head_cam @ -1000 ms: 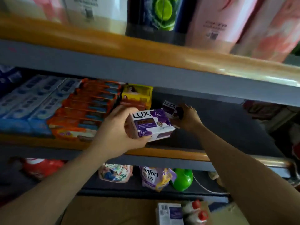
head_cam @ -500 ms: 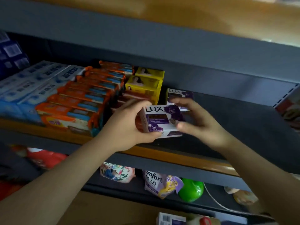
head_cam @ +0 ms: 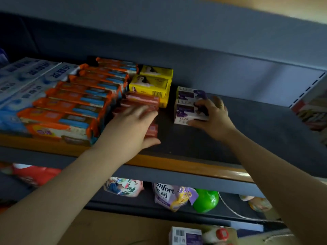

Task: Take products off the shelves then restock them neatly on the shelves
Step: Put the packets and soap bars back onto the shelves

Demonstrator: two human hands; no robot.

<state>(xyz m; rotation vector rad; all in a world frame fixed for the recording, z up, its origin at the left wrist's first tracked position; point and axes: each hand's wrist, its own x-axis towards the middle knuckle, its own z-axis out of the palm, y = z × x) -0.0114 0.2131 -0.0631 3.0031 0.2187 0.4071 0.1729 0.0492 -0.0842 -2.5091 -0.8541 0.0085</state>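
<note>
On the middle shelf point(head_cam: 194, 167), the right hand point(head_cam: 212, 117) grips the front purple Lux soap box point(head_cam: 185, 110), which touches a second Lux box point(head_cam: 189, 92) behind it, mid-shelf. The left hand point(head_cam: 131, 128), fingers spread and blurred, lies flat on the red soap boxes point(head_cam: 141, 101), holding nothing. Yellow soap boxes point(head_cam: 152, 82) stand just behind those; orange toothpaste cartons point(head_cam: 74, 103) crowd the left side. Right of the Lux boxes the shelf is bare.
</note>
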